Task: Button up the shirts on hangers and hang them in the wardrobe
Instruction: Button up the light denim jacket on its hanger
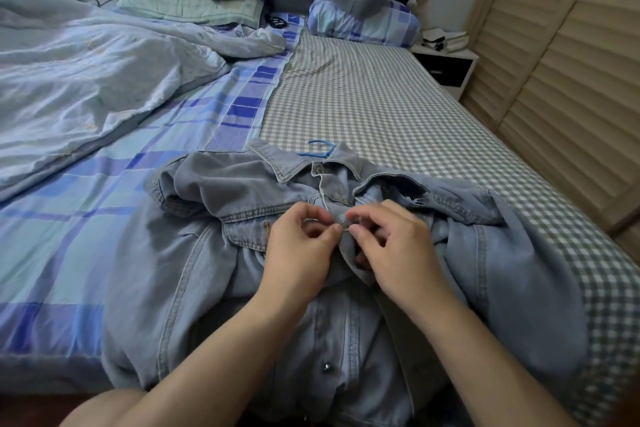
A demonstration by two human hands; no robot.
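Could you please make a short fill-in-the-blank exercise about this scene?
1. The shirt is made of ____.
2. The hanger hook above the collar is ____ in colour.
3. Both hands pinch the shirt front around a ____: left hand, right hand.
4. The shirt lies on a ____.

Missing words: denim; blue; button; bed

Unmade bed [363,97] — louvred doors [571,80] right, nightstand [446,66] between.
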